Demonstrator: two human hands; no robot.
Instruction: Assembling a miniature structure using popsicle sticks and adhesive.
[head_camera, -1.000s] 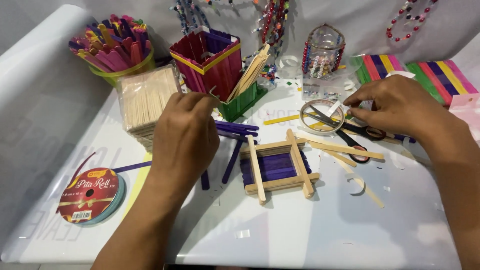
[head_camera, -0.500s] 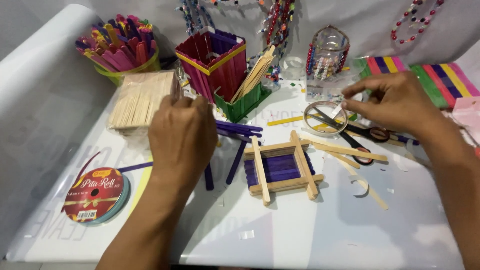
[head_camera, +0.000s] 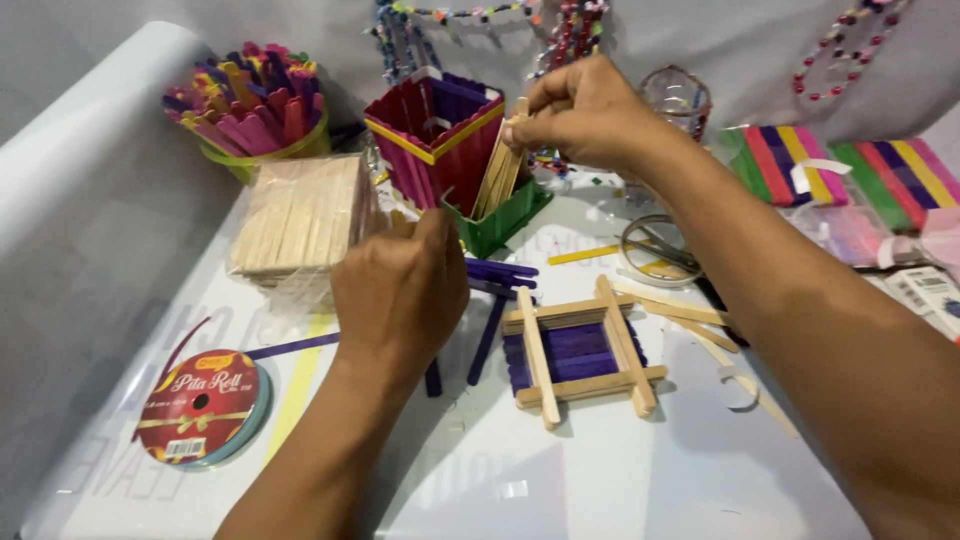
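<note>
Wooden plain sticks (head_camera: 497, 172) stand in the little green box (head_camera: 503, 221), and I pinch their tops with my right hand (head_camera: 585, 112) and should lift straight up slowly, while my curled left hand (head_camera: 402, 292) holds nothing I can see.

- Your left hand (head_camera: 400, 290) sits low and centre, back of the hand up, forearm running in from the bottom edge.
- Left fingers curl forward and down, out of sight behind the knuckles; thumb tip pokes up on the right side. Whether they grip anything cannot be told.
- Your right hand (head_camera: 585, 110) is raised and stretched far forward, arm crossing in from the lower right corner.
- Right fingertips (head_camera: 530, 112) are pinched together, thumb against forefinger, wrist bent downward.
</note>
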